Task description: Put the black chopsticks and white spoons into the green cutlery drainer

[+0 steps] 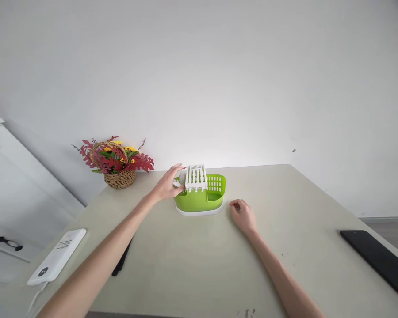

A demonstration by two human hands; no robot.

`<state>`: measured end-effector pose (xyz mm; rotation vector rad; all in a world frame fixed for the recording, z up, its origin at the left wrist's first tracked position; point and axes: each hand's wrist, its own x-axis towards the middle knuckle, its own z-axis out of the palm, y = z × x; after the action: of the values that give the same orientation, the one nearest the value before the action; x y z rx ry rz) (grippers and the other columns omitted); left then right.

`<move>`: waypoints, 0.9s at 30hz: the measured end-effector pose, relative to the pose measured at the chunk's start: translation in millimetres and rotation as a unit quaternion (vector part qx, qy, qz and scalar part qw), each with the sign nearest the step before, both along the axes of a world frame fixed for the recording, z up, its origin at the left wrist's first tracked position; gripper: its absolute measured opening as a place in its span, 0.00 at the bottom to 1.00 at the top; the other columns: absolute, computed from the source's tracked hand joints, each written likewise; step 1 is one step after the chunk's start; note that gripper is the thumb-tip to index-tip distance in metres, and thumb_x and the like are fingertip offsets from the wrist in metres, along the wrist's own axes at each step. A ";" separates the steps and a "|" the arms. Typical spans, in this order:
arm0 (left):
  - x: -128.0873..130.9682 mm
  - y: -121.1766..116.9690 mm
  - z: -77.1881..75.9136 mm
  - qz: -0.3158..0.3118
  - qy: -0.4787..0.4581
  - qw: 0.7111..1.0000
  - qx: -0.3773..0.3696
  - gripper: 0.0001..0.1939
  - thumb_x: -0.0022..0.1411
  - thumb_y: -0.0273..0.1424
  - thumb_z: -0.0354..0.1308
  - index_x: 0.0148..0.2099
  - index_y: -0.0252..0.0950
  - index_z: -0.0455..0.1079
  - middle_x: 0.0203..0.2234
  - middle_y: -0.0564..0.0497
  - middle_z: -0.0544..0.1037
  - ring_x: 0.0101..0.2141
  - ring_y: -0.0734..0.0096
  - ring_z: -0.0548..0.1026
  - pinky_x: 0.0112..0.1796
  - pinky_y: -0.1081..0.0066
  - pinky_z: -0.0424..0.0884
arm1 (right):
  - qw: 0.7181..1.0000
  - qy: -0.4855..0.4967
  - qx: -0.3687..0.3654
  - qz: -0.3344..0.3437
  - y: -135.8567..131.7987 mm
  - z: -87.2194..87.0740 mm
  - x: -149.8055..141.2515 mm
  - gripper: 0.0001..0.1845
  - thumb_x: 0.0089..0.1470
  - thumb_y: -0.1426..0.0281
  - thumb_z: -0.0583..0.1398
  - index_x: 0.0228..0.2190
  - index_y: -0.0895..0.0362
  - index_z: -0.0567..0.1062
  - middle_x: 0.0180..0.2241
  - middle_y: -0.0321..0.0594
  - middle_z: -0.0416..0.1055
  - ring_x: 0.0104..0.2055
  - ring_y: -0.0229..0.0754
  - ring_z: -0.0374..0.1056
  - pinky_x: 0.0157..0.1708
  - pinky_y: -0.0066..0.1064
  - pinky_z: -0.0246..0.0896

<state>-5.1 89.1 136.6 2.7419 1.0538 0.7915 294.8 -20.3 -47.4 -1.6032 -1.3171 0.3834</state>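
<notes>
A green plastic basket [194, 204] with slotted sides stands on a white base at the middle of the table. Across its top sits a white slatted rack [196, 179]. At the basket's left end my left hand [168, 183] is closed around a small whitish object [182, 177]; its kind is hard to make out, as fingers and rack partly cover it. My right hand [243, 215] rests on the table just right of the basket, fingers curled in, with nothing visible in them.
A wicker basket of artificial flowers [120, 179] stands at the back left. On the left lie a white power bank [61, 256] with a cable and black sticks [122, 261] partly under my forearm. A black phone-like slab [376, 260] lies at the right edge.
</notes>
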 end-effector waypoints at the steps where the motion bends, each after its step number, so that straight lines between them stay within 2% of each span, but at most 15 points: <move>1: 2.8 3.8 0.5 0.004 0.001 1.000 -0.020 0.30 0.60 0.33 0.60 0.65 0.39 0.67 0.64 0.41 0.72 0.65 0.51 0.70 0.64 0.55 0.67 | 1.000 -0.001 0.001 0.000 0.1 0.3 -0.2 0.12 0.54 0.65 0.53 0.34 0.50 0.76 0.40 0.38 0.80 0.42 0.45 0.75 0.47 0.38 0.65; 4: 10.4 10.9 -1.9 0.023 -0.019 0.999 -0.041 0.24 0.58 0.28 0.58 0.58 0.40 0.74 0.54 0.44 0.79 0.56 0.54 0.76 0.58 0.56 0.72 | 1.000 -0.004 0.001 0.002 0.4 1.4 -0.8 0.12 0.55 0.65 0.53 0.33 0.50 0.76 0.40 0.38 0.80 0.42 0.45 0.75 0.48 0.38 0.65; 7: 15.7 11.8 -8.6 0.047 -0.061 0.997 -0.016 0.21 0.57 0.26 0.58 0.53 0.39 0.76 0.50 0.44 0.80 0.53 0.54 0.76 0.56 0.55 0.72 | 1.000 -0.008 0.000 0.002 0.6 2.6 -1.1 0.12 0.54 0.65 0.53 0.33 0.50 0.76 0.39 0.38 0.80 0.42 0.45 0.75 0.47 0.38 0.65; 13: 21.2 6.4 -19.1 0.132 -0.111 0.985 0.007 0.08 0.61 0.29 0.60 0.43 0.39 0.76 0.44 0.46 0.78 0.45 0.58 0.77 0.48 0.59 0.74 | 1.000 -0.012 -0.004 0.000 -0.4 2.4 0.0 0.12 0.54 0.65 0.53 0.33 0.50 0.76 0.39 0.39 0.80 0.42 0.45 0.75 0.47 0.38 0.64; 18: 21.3 -2.7 -18.1 0.120 -0.101 0.987 0.035 0.05 0.63 0.29 0.59 0.41 0.39 0.76 0.43 0.48 0.78 0.41 0.62 0.78 0.43 0.64 0.73 | 1.000 -0.014 -0.011 0.003 -2.2 1.9 0.2 0.12 0.54 0.64 0.53 0.33 0.51 0.76 0.40 0.38 0.80 0.42 0.45 0.75 0.47 0.38 0.64; 23: 20.7 -15.9 -16.2 0.144 -0.075 0.985 0.060 0.07 0.62 0.27 0.58 0.40 0.41 0.76 0.42 0.51 0.82 0.38 0.64 0.80 0.40 0.67 0.72 | 1.000 -0.017 -0.018 0.003 -3.8 1.0 0.1 0.13 0.54 0.63 0.53 0.34 0.51 0.76 0.41 0.39 0.80 0.43 0.46 0.76 0.47 0.39 0.64; 27: 18.2 -16.5 -16.3 0.108 -0.058 0.990 0.070 0.07 0.61 0.27 0.59 0.40 0.42 0.77 0.41 0.50 0.83 0.38 0.64 0.80 0.41 0.67 0.73 | 1.000 -0.021 -0.021 0.009 -5.1 -0.4 0.9 0.13 0.55 0.62 0.53 0.34 0.51 0.76 0.41 0.40 0.80 0.43 0.47 0.76 0.48 0.40 0.64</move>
<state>13.2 72.6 120.2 2.6848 1.3332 1.0798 295.7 -25.3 -47.8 -1.6433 -1.3634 0.3934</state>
